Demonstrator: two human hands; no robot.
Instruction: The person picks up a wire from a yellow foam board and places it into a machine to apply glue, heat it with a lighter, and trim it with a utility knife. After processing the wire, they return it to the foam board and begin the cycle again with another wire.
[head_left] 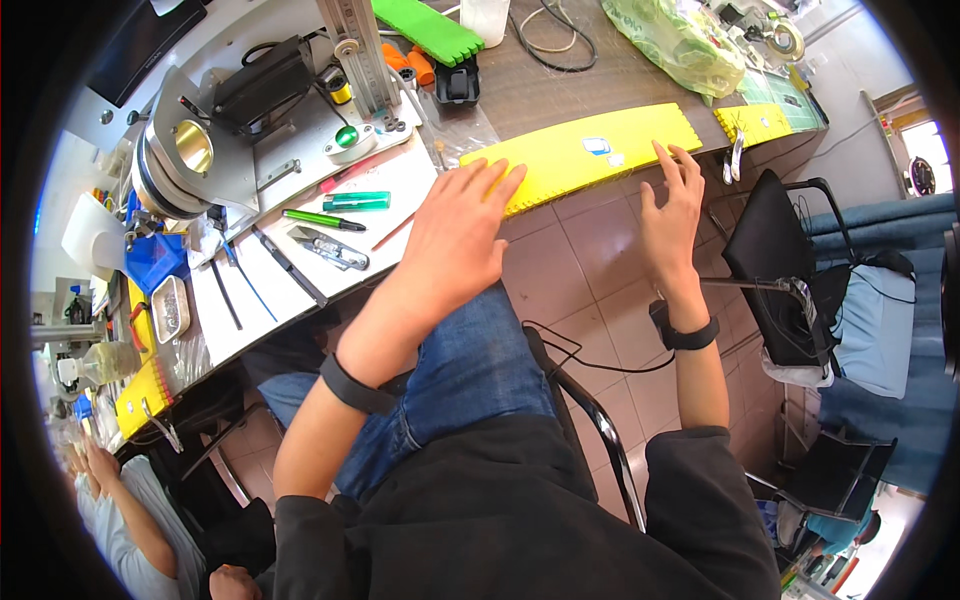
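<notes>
My left hand [458,232] reaches over the left end of a long yellow strip [550,158] with notched ends, along the front edge of the table. Its fingers are stretched out and a little apart; I cannot tell whether they touch the strip. Near the strip's right end, my right hand [672,215] is raised with thumb and fingers apart, holding nothing. Between the hands, a small white-and-blue piece [597,146] lies on the strip, with a smaller white piece [615,160] beside it. Both wrists wear dark bands.
A metal machine [190,150] fills the left of the table. Before it lie a green pen [324,219], a green case [357,202], a utility knife [330,249] and tweezers. Pliers [737,155] hang by a second yellow strip [760,122]. A black chair [775,240] stands right; another person sits lower left.
</notes>
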